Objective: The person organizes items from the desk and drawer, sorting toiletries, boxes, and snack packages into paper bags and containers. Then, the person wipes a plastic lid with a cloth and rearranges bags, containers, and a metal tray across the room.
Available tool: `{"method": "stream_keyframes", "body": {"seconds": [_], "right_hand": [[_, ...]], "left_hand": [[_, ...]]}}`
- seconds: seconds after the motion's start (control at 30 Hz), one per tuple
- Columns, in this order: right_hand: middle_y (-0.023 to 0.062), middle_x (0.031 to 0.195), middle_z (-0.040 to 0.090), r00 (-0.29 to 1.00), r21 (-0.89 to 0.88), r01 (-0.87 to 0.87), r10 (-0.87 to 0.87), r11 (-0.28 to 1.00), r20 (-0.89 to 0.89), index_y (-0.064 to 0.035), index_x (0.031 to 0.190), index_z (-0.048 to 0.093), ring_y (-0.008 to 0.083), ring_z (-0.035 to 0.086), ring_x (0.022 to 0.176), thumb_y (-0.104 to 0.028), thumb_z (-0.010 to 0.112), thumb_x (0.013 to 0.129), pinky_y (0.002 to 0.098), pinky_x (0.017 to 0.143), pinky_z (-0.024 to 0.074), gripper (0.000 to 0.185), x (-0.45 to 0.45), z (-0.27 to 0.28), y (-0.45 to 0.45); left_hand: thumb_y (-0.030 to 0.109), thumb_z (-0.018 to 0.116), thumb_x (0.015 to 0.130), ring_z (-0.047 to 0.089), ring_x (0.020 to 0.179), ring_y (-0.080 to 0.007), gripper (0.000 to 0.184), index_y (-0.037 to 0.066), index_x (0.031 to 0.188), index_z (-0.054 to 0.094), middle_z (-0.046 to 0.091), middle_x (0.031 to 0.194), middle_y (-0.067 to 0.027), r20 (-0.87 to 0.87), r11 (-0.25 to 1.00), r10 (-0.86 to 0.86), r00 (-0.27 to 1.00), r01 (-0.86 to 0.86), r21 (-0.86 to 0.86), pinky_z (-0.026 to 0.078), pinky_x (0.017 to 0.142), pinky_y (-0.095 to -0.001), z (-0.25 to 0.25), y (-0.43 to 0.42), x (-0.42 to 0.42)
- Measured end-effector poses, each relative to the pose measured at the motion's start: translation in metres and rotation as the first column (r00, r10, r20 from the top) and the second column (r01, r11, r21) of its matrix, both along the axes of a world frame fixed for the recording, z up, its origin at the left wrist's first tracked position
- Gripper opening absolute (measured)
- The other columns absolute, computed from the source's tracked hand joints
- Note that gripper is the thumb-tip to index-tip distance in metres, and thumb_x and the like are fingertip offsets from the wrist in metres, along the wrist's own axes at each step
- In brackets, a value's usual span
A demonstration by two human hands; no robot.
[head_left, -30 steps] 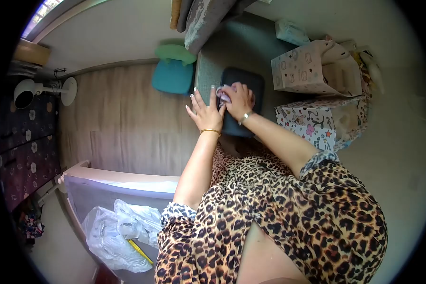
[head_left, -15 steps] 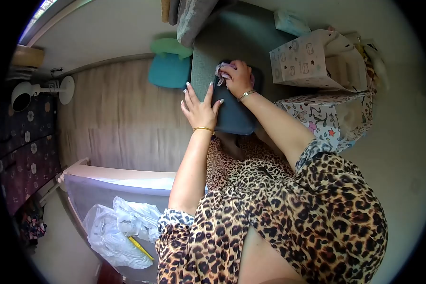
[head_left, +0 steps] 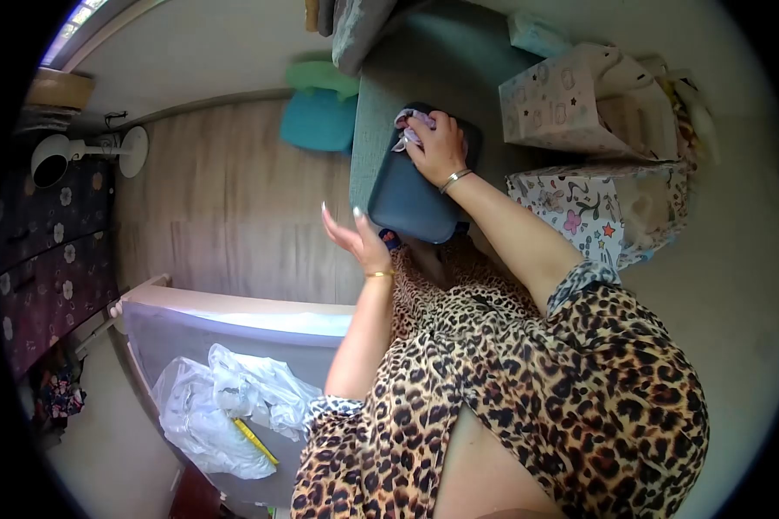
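The case (head_left: 415, 201) looked smooth and faintly glossy, like plastic. The rag (head_left: 406, 139) was rumpled cloth, the floor (head_left: 234, 190) wood-grained.

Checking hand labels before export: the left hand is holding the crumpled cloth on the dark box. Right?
Wrong hand. The head view shows the right hand holding the crumpled cloth on the dark box; the left hand holds nothing.

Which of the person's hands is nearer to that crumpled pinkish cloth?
The right. The right hand holds the crumpled cloth against the dark case; the left hand is open and apart from it, lower left in the picture.
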State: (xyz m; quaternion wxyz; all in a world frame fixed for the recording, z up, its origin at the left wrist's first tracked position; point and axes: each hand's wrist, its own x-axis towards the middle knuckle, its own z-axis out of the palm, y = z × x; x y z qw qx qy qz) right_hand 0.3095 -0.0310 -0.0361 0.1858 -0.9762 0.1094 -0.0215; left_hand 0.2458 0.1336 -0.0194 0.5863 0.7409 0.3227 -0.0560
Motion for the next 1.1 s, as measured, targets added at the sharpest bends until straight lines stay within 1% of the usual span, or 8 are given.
{"method": "stream_keyframes", "body": {"seconds": [0.03, 0.13, 0.3, 0.53, 0.7, 0.73, 0.87, 1.1], "right_hand": [[0.0145, 0.106, 0.049, 0.999, -0.013, -0.026, 0.026, 1.0, -0.023, -0.0192, 0.101, 0.063, 0.0332, 0.047, 0.097, -0.024, 0.061, 0.073, 0.044, 0.079, 0.0387, 0.028, -0.006, 0.008, 0.008], [0.0157, 0.108, 0.048, 0.982, 0.048, -0.134, 0.139, 0.99, -0.125, -0.0182, 0.107, 0.06, 0.0339, 0.047, 0.096, -0.023, 0.06, 0.075, 0.044, 0.081, 0.0381, 0.033, -0.031, 0.032, 0.038], [0.0146, 0.109, 0.049, 0.87, 0.32, -0.39, 0.46, 0.863, -0.179, -0.0162, 0.105, 0.062, 0.0314, 0.047, 0.098, -0.018, 0.06, 0.076, 0.0415, 0.083, 0.0371, 0.03, -0.085, 0.063, 0.081], [0.0103, 0.106, 0.052, 0.78, 0.526, -0.481, 0.617, 0.701, -0.108, -0.0155, 0.104, 0.063, 0.0276, 0.049, 0.096, -0.012, 0.062, 0.073, 0.0375, 0.081, 0.04, 0.031, -0.091, 0.081, 0.093], [0.0074, 0.097, 0.051, 0.685, 0.491, -0.648, 0.728, 0.582, 0.042, -0.0152, 0.098, 0.064, 0.026, 0.048, 0.093, -0.009, 0.062, 0.071, 0.0373, 0.079, 0.0409, 0.028, -0.118, 0.159, 0.11], [0.0072, 0.097, 0.051, 0.667, 0.47, -0.674, 0.743, 0.571, 0.054, -0.0152, 0.098, 0.064, 0.0256, 0.049, 0.093, -0.009, 0.062, 0.071, 0.0369, 0.079, 0.041, 0.028, -0.117, 0.167, 0.113], [0.0053, 0.096, 0.051, 0.564, 0.402, -0.771, 0.823, 0.494, 0.071, -0.0148, 0.095, 0.064, 0.023, 0.049, 0.093, -0.011, 0.061, 0.071, 0.0356, 0.078, 0.0408, 0.025, -0.108, 0.18, 0.11], [0.0012, 0.091, 0.051, 0.198, 0.34, -0.924, 0.98, 0.176, 0.032, -0.0182, 0.084, 0.063, 0.0183, 0.049, 0.092, -0.02, 0.064, 0.068, 0.0323, 0.075, 0.0396, 0.017, -0.091, 0.214, 0.096]], "left_hand": [[0.05, 0.04, 0.092, 0.03, 0.13, -0.0324, 0.056, 0.017, 0.138, 0.036, 0.033, 0.141, -0.0151, -0.153, 0.924, 0.284, 0.946, -0.313, -0.221, 0.024, 0.106, -0.0465, 0.006, -0.002, -0.015], [0.06, 0.028, 0.091, 0.034, 0.128, -0.0279, 0.065, 0.013, 0.137, 0.034, 0.04, 0.135, -0.012, -0.471, 0.272, 0.191, 0.861, -0.507, -0.818, 0.026, 0.107, -0.0456, 0.024, 0.008, -0.041], [0.066, 0.027, 0.089, 0.042, 0.122, -0.0246, 0.07, 0.008, 0.126, 0.042, 0.045, 0.129, -0.0103, -0.471, 0.299, 0.095, 0.877, -0.476, -0.827, 0.032, 0.104, -0.0421, 0.025, 0.033, -0.052], [0.055, 0.033, 0.093, 0.05, 0.112, -0.0254, 0.059, 0.011, 0.133, 0.038, 0.051, 0.121, -0.0127, -0.402, 0.318, -0.052, 0.914, -0.367, -0.874, 0.042, 0.097, -0.04, 0.04, 0.055, -0.034], [0.037, 0.038, 0.097, 0.053, 0.11, -0.0242, 0.044, 0.013, 0.134, 0.041, 0.05, 0.126, -0.0129, -0.282, 0.286, -0.112, 0.953, -0.241, -0.927, 0.048, 0.09, -0.0379, 0.1, 0.093, -0.045], [0.025, 0.043, 0.097, 0.054, 0.109, -0.0246, 0.04, 0.012, 0.135, 0.04, 0.051, 0.127, -0.0133, -0.292, 0.187, -0.085, 0.953, -0.273, -0.944, 0.049, 0.089, -0.0376, 0.109, 0.098, -0.044], [0.007, 0.046, 0.092, 0.056, 0.107, -0.0272, 0.043, 0.01, 0.135, 0.041, 0.054, 0.122, -0.0144, -0.18, 0.238, -0.089, 0.98, -0.155, -0.959, 0.048, 0.091, -0.0407, 0.108, 0.108, -0.034], [0.001, 0.046, 0.088, 0.056, 0.108, -0.0292, 0.042, 0.006, 0.13, 0.045, 0.055, 0.12, -0.017, -0.258, 0.29, -0.314, 0.914, -0.167, -0.942, 0.048, 0.092, -0.0445, 0.135, 0.131, 0.018]]}}
